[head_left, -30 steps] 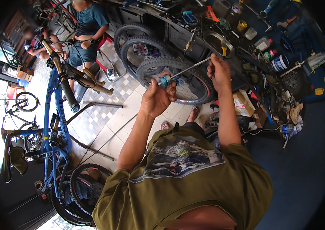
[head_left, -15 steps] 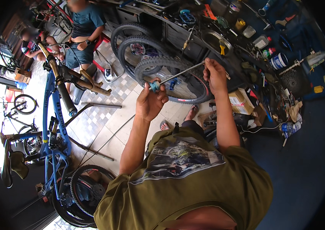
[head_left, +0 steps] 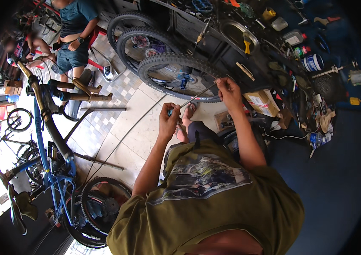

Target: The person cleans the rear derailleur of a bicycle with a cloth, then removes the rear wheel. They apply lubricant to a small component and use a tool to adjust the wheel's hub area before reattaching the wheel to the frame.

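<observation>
A thin metal rod [head_left: 198, 95] stretches between my two hands in front of my chest. Closed around its lower end, my left hand [head_left: 169, 123] also grips a small teal cylindrical part [head_left: 170, 112], mostly hidden by the fingers. My right hand [head_left: 231, 92] pinches the rod's upper end between thumb and fingers. Just beyond the hands is a bicycle wheel [head_left: 146, 63] with a knobby tyre.
To the left stands a blue bicycle frame [head_left: 41, 136] with its handlebar. A person [head_left: 76, 29] stands behind it. A workbench at the back right bears a metal tray [head_left: 228, 28] and tools. A cardboard box [head_left: 260, 103] sits below.
Both hands have come lower, with the rod still between them. My left fingers now cover more of the teal part. The view has shifted, and the person at the back now appears upright.
</observation>
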Tool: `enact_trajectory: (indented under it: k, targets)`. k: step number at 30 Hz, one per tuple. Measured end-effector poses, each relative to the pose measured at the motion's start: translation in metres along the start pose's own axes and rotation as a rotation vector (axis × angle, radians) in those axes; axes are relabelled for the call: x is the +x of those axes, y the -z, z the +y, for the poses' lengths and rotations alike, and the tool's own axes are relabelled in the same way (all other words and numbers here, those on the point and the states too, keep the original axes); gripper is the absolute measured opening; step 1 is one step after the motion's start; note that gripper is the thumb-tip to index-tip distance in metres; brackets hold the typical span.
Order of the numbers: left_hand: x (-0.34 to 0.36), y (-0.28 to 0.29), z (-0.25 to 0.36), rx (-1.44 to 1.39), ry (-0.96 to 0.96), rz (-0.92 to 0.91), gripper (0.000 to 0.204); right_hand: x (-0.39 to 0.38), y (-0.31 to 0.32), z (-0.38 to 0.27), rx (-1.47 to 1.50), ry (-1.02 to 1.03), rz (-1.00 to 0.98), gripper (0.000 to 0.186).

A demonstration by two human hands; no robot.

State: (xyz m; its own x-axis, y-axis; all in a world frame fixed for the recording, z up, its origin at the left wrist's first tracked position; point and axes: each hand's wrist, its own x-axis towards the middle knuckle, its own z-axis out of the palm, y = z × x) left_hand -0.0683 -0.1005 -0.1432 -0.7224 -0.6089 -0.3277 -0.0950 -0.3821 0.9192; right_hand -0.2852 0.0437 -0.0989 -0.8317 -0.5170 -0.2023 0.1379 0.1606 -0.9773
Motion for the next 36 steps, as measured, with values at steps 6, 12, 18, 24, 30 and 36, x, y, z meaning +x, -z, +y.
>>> enact_trajectory:
  k: [6,12,18,24,30,36]
  targets:
    - [0.029,0.040,-0.024,0.103,0.074,0.122,0.020,0.047,-0.015,0.081,0.012,-0.273,-0.065,0.025]
    - [0.036,0.109,-0.012,0.201,0.232,0.402,0.020,0.118,-0.024,0.129,-0.317,-0.002,-0.126,0.030]
    - [0.031,0.130,-0.005,0.025,0.287,0.618,0.017,0.159,-0.048,0.138,0.195,-0.703,-0.300,0.056]
    - [0.038,0.105,0.032,0.061,0.245,0.595,0.017,0.178,-0.107,0.202,1.021,-0.753,0.144,0.103]
    - [0.006,0.123,0.038,0.187,0.202,0.482,0.019,0.195,-0.127,0.178,1.353,-0.564,0.343,0.106]
    - [-0.019,0.164,0.049,0.264,0.162,0.376,0.014,0.181,-0.119,0.187,1.388,-0.522,0.501,0.082]
